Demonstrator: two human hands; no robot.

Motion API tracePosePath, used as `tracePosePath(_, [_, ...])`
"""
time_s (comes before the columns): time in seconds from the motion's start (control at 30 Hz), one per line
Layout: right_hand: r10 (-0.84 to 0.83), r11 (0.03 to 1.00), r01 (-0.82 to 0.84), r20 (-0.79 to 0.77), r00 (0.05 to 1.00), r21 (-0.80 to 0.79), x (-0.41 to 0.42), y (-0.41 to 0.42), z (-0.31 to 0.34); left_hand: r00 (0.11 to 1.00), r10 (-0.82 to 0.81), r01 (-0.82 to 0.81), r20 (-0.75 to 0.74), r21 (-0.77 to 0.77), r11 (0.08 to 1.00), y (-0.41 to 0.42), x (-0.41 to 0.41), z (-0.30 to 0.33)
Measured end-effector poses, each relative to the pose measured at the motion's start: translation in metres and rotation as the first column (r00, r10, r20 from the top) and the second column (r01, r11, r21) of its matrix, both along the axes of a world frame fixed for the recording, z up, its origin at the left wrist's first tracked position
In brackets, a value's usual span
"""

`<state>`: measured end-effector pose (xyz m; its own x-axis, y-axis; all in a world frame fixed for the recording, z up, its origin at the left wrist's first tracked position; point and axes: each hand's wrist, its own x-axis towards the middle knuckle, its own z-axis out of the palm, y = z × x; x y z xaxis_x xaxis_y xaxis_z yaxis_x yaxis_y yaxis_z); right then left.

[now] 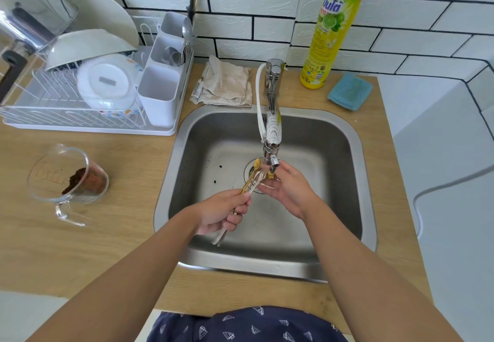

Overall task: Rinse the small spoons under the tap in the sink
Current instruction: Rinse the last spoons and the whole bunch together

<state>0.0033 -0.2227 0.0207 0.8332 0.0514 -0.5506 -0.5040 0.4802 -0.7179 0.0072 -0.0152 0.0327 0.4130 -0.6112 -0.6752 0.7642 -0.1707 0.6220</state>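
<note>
My left hand grips a bunch of small gold and silver spoons by their handles over the steel sink. The spoon bowls point up and right, right under the spout of the chrome tap. My right hand is beside the spoon bowls with its fingers relaxed, the fingertips touching them below the spout. Silver handle ends stick out below my left hand. I cannot tell whether water is running.
A white dish rack with bowls and a cutlery holder stands at the left. A glass measuring cup with brown powder sits on the wooden counter. Behind the sink lie a folded cloth, a dish soap bottle and a blue sponge.
</note>
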Motion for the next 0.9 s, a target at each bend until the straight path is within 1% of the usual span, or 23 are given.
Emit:
tracePosePath(0.07, [0.080, 0.997, -0.080, 0.012, 0.997, -0.005, -0.001, -0.005, 0.000, 0.999, 0.001, -0.001, -0.040, -0.006, 1.000, 0.003, -0.001, 0.000])
tracePosePath(0.13, [0.145, 0.986, -0.143, 0.020, 0.989, -0.085, -0.002, -0.006, 0.000, 0.999, -0.015, 0.015, -0.035, 0.014, 1.000, 0.003, -0.002, 0.000])
tracePosePath(0.17, [0.153, 0.979, -0.149, 0.019, 0.988, -0.137, -0.002, -0.006, 0.000, 0.999, -0.030, 0.031, -0.018, 0.030, 0.999, 0.003, -0.003, 0.000])
tracePosePath(0.23, [0.124, 0.975, -0.119, 0.018, 0.992, -0.190, -0.002, -0.008, 0.000, 0.999, -0.049, 0.049, 0.013, 0.045, 0.998, 0.003, -0.005, 0.000])
tracePosePath(0.33, [0.067, 0.989, -0.064, 0.019, 0.998, -0.137, -0.004, -0.014, 0.000, 0.997, -0.041, 0.039, 0.059, 0.030, 0.999, 0.003, -0.006, 0.000])
tracePosePath(0.4, [0.060, 0.990, -0.057, 0.016, 0.998, -0.130, -0.005, -0.016, 0.001, 0.995, -0.036, 0.033, 0.089, 0.037, 0.999, 0.003, -0.006, -0.001])
tracePosePath(0.53, [0.060, 0.974, -0.052, 0.029, 0.998, -0.219, -0.005, -0.014, 0.001, 0.994, -0.008, 0.002, 0.113, 0.050, 0.999, 0.001, -0.009, -0.004])
tracePosePath(0.6, [0.066, 0.970, -0.054, 0.043, 0.997, -0.238, -0.005, -0.012, 0.000, 0.991, 0.015, -0.023, 0.130, 0.059, 0.998, -0.002, -0.010, -0.005])
tracePosePath(0.73, [0.125, 0.935, -0.111, 0.018, 0.992, -0.336, -0.007, -0.004, 0.002, 0.977, 0.059, -0.081, 0.205, 0.100, 0.992, -0.006, -0.009, -0.006])
tracePosePath(0.8, [0.130, 0.913, -0.106, 0.034, 0.991, -0.395, -0.006, 0.000, 0.003, 0.974, 0.060, -0.085, 0.217, 0.107, 0.991, -0.006, -0.009, -0.006])
tracePosePath(0.9, [0.122, 0.876, -0.078, 0.062, 0.991, -0.476, -0.003, 0.005, 0.004, 0.977, 0.020, -0.047, 0.212, 0.122, 0.991, -0.007, -0.008, -0.006])
